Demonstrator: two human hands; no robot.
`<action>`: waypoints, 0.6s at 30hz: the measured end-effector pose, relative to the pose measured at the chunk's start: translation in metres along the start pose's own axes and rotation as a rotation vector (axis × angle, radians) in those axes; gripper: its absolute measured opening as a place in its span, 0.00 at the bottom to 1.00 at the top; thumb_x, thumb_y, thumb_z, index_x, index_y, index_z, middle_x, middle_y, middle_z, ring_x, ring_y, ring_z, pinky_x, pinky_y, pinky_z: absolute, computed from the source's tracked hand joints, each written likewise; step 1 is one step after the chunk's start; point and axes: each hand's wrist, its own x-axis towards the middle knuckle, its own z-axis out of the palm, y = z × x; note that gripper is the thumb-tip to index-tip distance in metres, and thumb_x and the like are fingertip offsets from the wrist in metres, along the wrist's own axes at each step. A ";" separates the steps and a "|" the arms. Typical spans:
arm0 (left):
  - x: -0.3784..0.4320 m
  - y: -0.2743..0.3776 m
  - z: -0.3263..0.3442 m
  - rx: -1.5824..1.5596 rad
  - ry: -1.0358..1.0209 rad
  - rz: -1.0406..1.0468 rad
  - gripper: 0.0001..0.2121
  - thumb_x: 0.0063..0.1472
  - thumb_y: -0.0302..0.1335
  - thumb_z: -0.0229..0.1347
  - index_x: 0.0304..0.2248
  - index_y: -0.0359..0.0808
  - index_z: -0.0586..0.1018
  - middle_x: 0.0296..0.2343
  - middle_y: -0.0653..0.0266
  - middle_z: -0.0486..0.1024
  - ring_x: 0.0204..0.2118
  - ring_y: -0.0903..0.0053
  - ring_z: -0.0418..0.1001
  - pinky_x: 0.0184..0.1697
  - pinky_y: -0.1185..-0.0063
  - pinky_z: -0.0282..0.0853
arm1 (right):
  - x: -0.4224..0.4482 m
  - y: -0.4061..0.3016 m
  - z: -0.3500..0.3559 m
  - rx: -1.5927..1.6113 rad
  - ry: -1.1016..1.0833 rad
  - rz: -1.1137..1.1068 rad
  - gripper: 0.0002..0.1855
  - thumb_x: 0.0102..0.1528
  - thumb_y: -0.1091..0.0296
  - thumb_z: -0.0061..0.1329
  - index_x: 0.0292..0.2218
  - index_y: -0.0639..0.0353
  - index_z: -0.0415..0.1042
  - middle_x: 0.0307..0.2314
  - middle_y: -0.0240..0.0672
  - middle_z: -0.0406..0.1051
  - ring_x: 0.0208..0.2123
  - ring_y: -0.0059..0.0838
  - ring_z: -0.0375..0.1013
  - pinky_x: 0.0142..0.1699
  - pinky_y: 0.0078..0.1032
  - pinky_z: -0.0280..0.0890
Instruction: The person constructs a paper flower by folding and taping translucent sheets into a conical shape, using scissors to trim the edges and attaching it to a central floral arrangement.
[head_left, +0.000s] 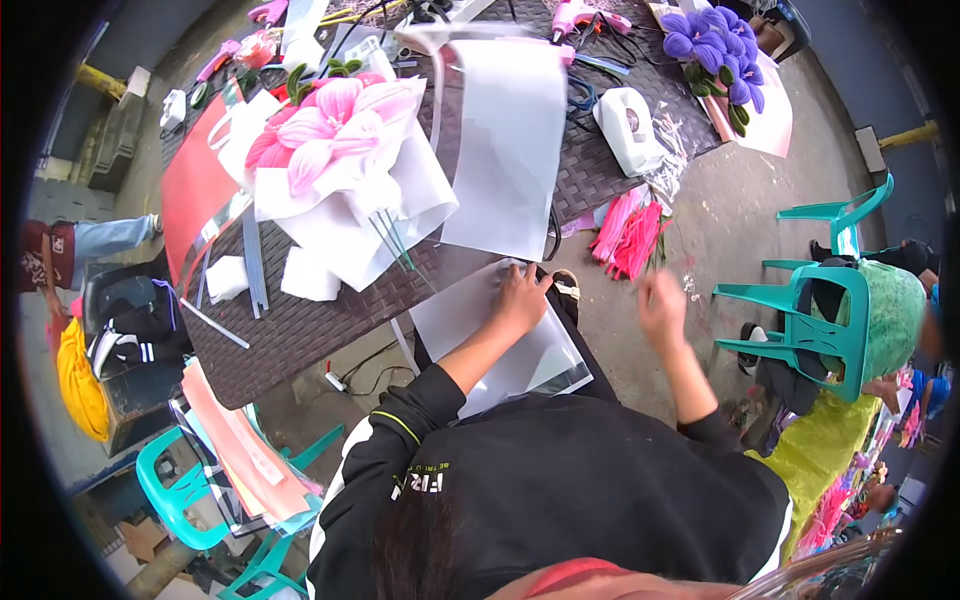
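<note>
A translucent wrapping sheet (480, 352) lies across my lap. My left hand (523, 296) grips it near its far edge, with the fingers bent over the sheet. Off to the right, my right hand (661, 311) is raised and blurred, its fingers curled; whether it holds something small cannot be made out. Beyond my left hand, another translucent sheet (510, 142) hangs over the near edge of the dark woven-pattern table (300, 337). To its left rests a bouquet of pink fuzzy flowers (330, 127) in white wrap, with green stems (394, 240) sticking out.
A white tape dispenser (628, 131) stands near the table's right edge, by bundles of pink fuzzy stems (636, 232). A purple flower bouquet (716, 56) and a pink glue gun (589, 19) sit farther back. Teal chairs (825, 315) flank me; one person (52, 255) is at far left.
</note>
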 end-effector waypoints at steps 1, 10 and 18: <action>0.001 0.002 0.001 -0.020 0.023 -0.003 0.17 0.53 0.31 0.54 0.43 0.40 0.72 0.50 0.51 0.63 0.50 0.49 0.62 0.45 0.59 0.69 | 0.050 -0.024 -0.015 0.046 0.165 -0.171 0.07 0.44 0.83 0.48 0.28 0.62 0.68 0.25 0.40 0.70 0.28 0.42 0.71 0.32 0.33 0.65; 0.002 0.022 -0.008 0.073 0.114 0.063 0.16 0.53 0.31 0.55 0.42 0.37 0.71 0.47 0.52 0.64 0.47 0.55 0.64 0.42 0.65 0.69 | 0.271 -0.099 -0.006 -0.376 0.048 -0.446 0.12 0.47 0.63 0.53 0.34 0.56 0.72 0.32 0.35 0.73 0.37 0.35 0.72 0.40 0.31 0.69; -0.004 0.038 -0.019 0.022 0.041 0.046 0.16 0.53 0.32 0.55 0.41 0.35 0.71 0.45 0.53 0.65 0.49 0.54 0.63 0.45 0.63 0.68 | 0.267 -0.119 0.022 -0.508 -0.296 -0.297 0.23 0.44 0.59 0.57 0.40 0.58 0.68 0.30 0.41 0.73 0.34 0.38 0.75 0.38 0.32 0.69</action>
